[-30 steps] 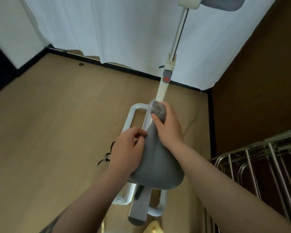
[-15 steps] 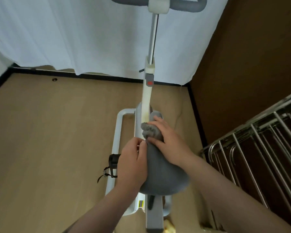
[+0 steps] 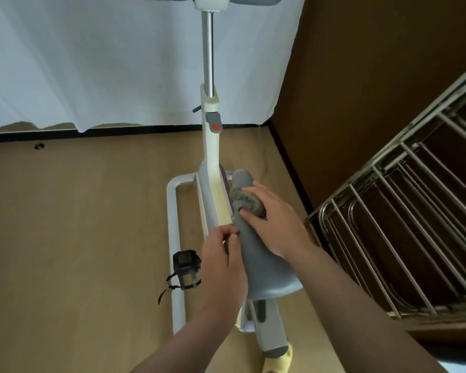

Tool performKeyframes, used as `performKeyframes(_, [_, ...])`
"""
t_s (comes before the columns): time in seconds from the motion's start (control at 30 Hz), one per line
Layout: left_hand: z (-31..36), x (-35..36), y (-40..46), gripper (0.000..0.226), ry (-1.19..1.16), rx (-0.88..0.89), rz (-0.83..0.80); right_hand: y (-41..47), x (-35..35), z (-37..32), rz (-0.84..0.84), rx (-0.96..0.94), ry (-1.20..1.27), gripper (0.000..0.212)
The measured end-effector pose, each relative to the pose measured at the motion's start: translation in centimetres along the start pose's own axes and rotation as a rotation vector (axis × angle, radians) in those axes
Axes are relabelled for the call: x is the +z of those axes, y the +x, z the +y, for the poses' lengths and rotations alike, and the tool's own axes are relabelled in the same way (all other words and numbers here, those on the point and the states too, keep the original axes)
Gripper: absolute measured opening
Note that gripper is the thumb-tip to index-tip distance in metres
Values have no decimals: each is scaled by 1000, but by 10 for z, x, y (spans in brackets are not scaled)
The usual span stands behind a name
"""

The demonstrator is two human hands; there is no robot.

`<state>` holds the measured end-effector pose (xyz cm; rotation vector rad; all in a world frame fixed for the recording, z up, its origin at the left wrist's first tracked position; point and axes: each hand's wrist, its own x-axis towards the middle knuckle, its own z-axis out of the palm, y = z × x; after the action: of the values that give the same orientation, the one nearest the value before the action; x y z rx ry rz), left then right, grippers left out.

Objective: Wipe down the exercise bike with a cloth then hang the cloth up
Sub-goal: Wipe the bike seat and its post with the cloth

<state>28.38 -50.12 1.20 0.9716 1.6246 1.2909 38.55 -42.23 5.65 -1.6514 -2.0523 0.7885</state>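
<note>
Two hands are working on the exercise bike (image 3: 210, 168), which is standing on the tan floor (image 3: 78, 224) in front of a white curtain (image 3: 105, 63), its chrome post and white frame running up the middle of the view. A metal drying rack (image 3: 404, 224) is sitting to the right, near the bike, against the brown wall (image 3: 374, 76). The grey saddle (image 3: 264, 267) is pointing away from the camera, narrow nose up-frame. The right hand (image 3: 273, 224) is lying over the front part of the saddle, fingers curled round the grey cloth (image 3: 246, 201) and pressing that bunched wad onto the saddle just behind the nose tip. The left hand (image 3: 222, 267) is gripping the saddle's left edge, thumb and fingertips pinching together on the rim beside the cloth. A black strapped pedal (image 3: 184, 267) is sticking out on the bike's left, just beside the left hand's wrist. A red dot on the grey knob (image 3: 215, 125) is showing on the frame, well above the cloth.
</note>
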Motion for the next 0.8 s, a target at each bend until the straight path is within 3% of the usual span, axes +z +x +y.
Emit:
performKeyframes(0.1, [0,-2,2,18,-10,30,-35,-39,-6,15,-47,-46,-6,39])
performKeyframes(0.17, [1,-2,1,18,0,36,-30,-54,-19,29,-56,-30,143,35])
performKeyframes(0.27, [-1,-1,1,17,41,35,-12,-55,-16,40,156,142,323,24])
performKeyframes(0.37, [-3,0,3,18,17,33,-11,-73,15,21,332,31,51,31])
performKeyframes(0.47, [-4,-2,3,16,34,65,-15,-88,11,27,255,-158,-50,42])
performKeyframes(0.57, [-3,-1,3,15,38,65,-17,-82,7,36,350,114,308,29])
performKeyframes(0.63, [-1,-1,2,17,-1,48,-18,-82,21,14,483,236,270,25])
performKeyframes(0.73, [0,-3,2,18,-39,50,-35,-95,34,5,464,-26,-18,36])
performKeyframes(0.8, [-1,-3,3,18,-20,41,-53,-93,19,23,381,-133,18,37])
